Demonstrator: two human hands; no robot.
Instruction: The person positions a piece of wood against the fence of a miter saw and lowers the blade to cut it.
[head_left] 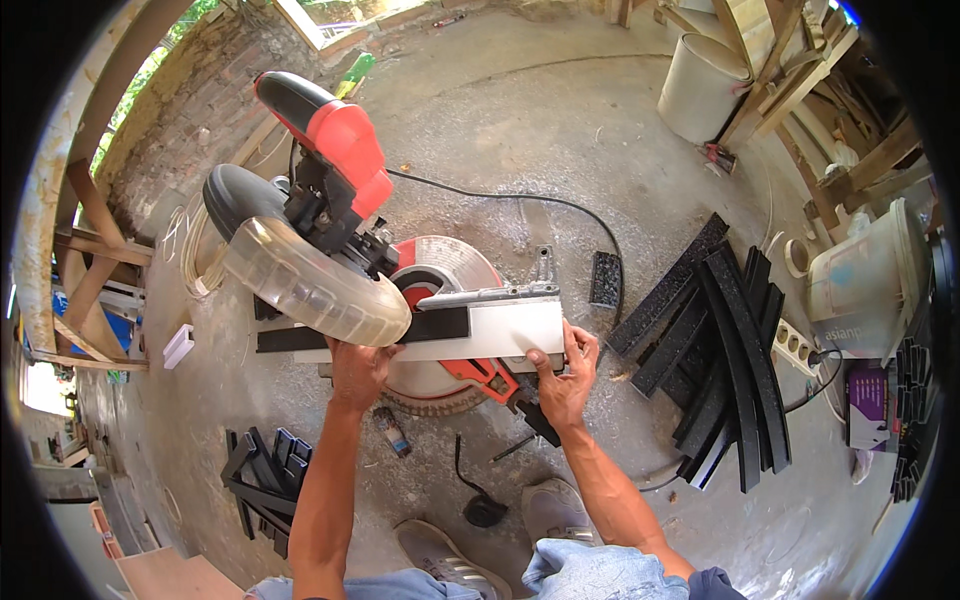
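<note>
In front of me on the floor stands a red and black miter saw (pixel 345 150), its head raised and its clear blade guard (pixel 300 275) hanging over the saw table. Across the table, against the metal fence (pixel 490 294), lies a white board (pixel 515 328). A black strip (pixel 440 324) runs along it and sticks out to the left. My left hand (pixel 358 372) grips the near edge of both pieces just below the guard, its fingertips partly hidden. With thumb and fingers, my right hand (pixel 566 378) holds the white board's right end.
A pile of black strips (pixel 715 345) lies right, near a power strip (pixel 793 348) and a white bucket (pixel 870 270). Short black offcuts (pixel 265 480) sit left, close to my feet. A tape measure (pixel 485 510) and a small bottle (pixel 392 432) lie nearby. The black cord (pixel 500 194) curves behind the saw.
</note>
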